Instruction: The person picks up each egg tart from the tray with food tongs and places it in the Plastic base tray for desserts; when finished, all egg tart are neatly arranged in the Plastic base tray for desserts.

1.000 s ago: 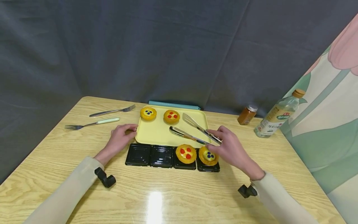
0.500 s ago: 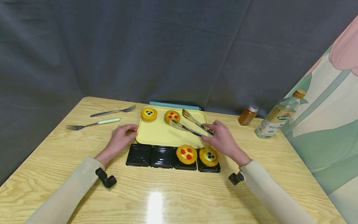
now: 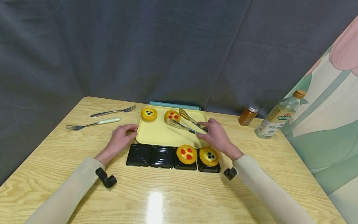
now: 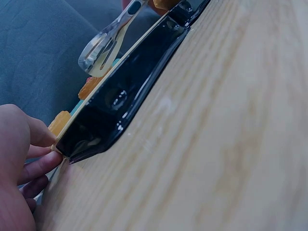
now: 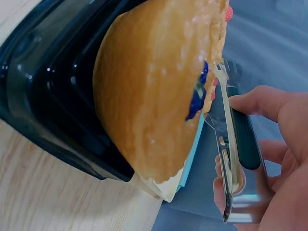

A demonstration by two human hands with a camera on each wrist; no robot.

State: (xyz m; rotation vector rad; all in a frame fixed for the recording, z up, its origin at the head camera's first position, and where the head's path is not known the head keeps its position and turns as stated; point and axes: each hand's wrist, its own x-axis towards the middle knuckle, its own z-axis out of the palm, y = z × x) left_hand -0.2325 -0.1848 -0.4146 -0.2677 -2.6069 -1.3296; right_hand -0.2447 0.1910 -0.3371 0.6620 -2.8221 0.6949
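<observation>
In the head view my right hand holds metal serving tongs by their dark grips, the two arms spread apart. Their tips are at the red-topped tart on the yellow tray, one on its right side, the other overlapping its near edge. Thumb and fingers of my left hand pinch the tray's left rim, as the left wrist view also shows. A blue-dotted tart sits at the tray's far left. Another red-topped tart and a blue-dotted one sit in black plastic holders.
Two empty black holders line up left of the filled ones along the tray's near edge. Two forks lie left. A teal bar runs behind the tray. A spice jar and a bottle stand right.
My right hand has moved left and away from me, bringing the tongs from the tray's right side to the red-topped tart. The left hand stays at the rim.
</observation>
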